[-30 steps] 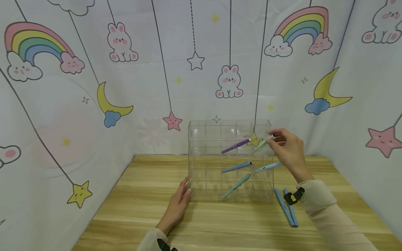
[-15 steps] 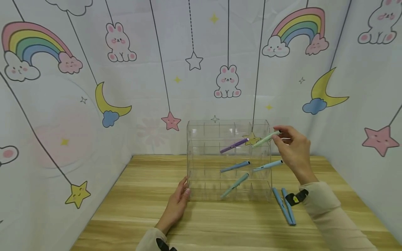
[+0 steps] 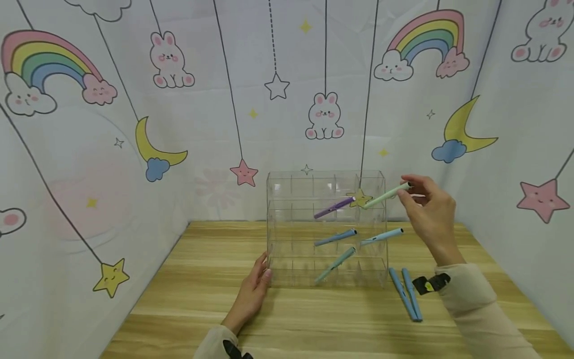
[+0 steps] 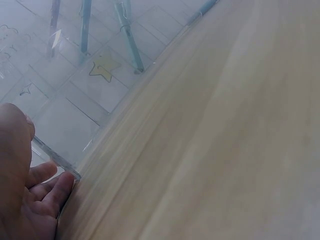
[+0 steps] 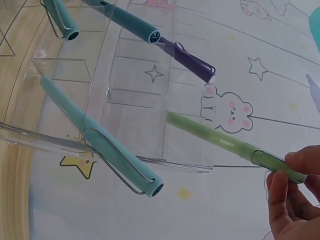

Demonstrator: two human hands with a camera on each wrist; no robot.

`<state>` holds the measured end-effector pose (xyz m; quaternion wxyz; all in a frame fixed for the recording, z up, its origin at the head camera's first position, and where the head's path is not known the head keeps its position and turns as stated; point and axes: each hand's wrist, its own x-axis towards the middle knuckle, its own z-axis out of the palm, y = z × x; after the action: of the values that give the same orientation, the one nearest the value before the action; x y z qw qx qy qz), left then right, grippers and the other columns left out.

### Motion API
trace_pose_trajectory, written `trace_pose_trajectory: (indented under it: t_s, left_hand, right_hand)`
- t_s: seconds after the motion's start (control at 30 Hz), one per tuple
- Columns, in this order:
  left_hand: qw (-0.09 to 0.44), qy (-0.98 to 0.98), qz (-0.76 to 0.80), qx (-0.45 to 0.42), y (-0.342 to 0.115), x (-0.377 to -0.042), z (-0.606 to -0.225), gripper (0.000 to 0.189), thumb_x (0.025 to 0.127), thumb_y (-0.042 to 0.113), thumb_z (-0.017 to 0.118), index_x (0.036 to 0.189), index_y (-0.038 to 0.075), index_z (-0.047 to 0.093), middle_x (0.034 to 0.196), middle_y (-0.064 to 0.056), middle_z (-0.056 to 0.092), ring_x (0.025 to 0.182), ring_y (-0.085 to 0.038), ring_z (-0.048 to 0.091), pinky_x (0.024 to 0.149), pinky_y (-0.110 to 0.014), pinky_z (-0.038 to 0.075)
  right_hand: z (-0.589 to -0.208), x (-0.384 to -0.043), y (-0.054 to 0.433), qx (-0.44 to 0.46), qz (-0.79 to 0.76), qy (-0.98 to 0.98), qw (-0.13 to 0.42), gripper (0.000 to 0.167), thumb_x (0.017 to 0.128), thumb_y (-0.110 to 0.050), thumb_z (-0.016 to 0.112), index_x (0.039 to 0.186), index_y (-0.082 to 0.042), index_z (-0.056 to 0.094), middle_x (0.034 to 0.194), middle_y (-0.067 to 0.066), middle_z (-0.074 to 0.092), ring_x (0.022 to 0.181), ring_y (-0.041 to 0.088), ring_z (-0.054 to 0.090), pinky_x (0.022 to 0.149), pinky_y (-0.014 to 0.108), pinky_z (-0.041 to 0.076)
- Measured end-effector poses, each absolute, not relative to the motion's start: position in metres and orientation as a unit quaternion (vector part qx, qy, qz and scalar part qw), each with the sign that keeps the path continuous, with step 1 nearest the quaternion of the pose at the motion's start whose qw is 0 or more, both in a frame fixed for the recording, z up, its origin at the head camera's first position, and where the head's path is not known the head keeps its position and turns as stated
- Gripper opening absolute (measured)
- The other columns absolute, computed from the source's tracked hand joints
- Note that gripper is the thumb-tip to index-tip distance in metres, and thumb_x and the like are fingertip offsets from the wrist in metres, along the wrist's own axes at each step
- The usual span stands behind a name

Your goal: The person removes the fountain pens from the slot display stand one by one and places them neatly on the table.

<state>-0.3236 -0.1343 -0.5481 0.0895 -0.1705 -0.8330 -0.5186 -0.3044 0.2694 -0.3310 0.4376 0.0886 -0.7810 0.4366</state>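
My right hand [image 3: 429, 214] pinches a light green pen [image 3: 385, 196] by its clip end. The pen slants down-left, its far end overlapping the upper right of the clear pen rack [image 3: 280, 224]. In the right wrist view, thumb and fingers grip the pen [image 5: 210, 132] beside its wire clip. My left hand [image 3: 251, 294] holds the rack's lower left side, thumb at the front edge and fingers along the outer wall. Slanted in the rack are a purple pen [image 3: 334, 208], a blue pen [image 3: 335, 238], a light blue pen [image 3: 382, 237] and a green pen [image 3: 336, 265].
Two blue pens [image 3: 403, 294] lie close together on the wood-grain table [image 3: 179, 299], right of the rack and near the right wrist's strap. Behind stands a white cloth backdrop [image 3: 215, 124] printed with rabbits, stars and rainbows.
My right hand has moved right and slightly up, drawing the light green pen outward from the rack's upper right. The left hand and the other pens stay where they were.
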Motion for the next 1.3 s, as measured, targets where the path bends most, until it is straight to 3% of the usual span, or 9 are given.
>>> trace_pose_trajectory:
  t_s: [0.1,0.27,0.37,0.7,1.3]
  left_hand:
    - [0.091,-0.833,-0.519,-0.171,-0.134,-0.324,-0.548,0.053,0.116,0.027,0.049,0.167,0.016,0.037,0.153,-0.034,0.057,0.133,-0.050,0.066,0.106,-0.058,0.058]
    - [0.087,-0.832,-0.520,-0.171,-0.134,-0.325,-0.549,0.054,0.116,0.027,0.048,0.167,0.017,0.036,0.154,-0.035,0.056,0.134,-0.050,0.065,0.106,-0.057,0.059]
    - [0.086,-0.833,-0.520,-0.169,-0.135,-0.325,-0.549,0.053,0.116,0.028,0.049,0.167,0.017,0.036,0.155,-0.034,0.056,0.134,-0.050,0.065,0.107,-0.057,0.058]
    - [0.085,-0.830,-0.525,-0.168,-0.135,-0.325,-0.549,0.053,0.116,0.028,0.050,0.166,0.019,0.038,0.154,-0.034,0.056,0.134,-0.049,0.065,0.107,-0.058,0.058]
    - [0.085,-0.837,-0.515,-0.165,-0.135,-0.326,-0.550,0.054,0.116,0.027,0.049,0.167,0.017,0.036,0.155,-0.035,0.055,0.133,-0.050,0.066,0.108,-0.060,0.057]
  right_hand:
    - [-0.328,-0.302,0.272,0.088,0.444,-0.776,0.439,0.032,0.098,-0.001,0.075,0.130,-0.005,0.075,0.115,0.014,0.078,0.094,-0.015,0.065,0.081,0.000,0.051]
    - [-0.323,-0.298,0.276,0.075,0.461,-0.769,0.437,0.035,0.098,-0.002,0.076,0.132,-0.007,0.074,0.110,-0.014,0.074,0.096,-0.010,0.067,0.080,0.001,0.053]
    - [-0.321,-0.295,0.278,0.070,0.463,-0.768,0.436,0.036,0.098,-0.003,0.076,0.133,-0.007,0.073,0.108,-0.022,0.071,0.096,-0.009,0.067,0.081,0.001,0.053]
    - [-0.319,-0.282,0.283,0.049,0.471,-0.769,0.430,0.035,0.098,-0.005,0.076,0.133,-0.007,0.072,0.103,-0.031,0.070,0.096,-0.008,0.069,0.082,0.002,0.054]
    - [-0.335,-0.274,0.299,0.005,0.503,-0.767,0.398,0.028,0.097,-0.012,0.079,0.125,-0.010,0.077,0.100,-0.031,0.074,0.096,-0.007,0.071,0.084,0.003,0.053]
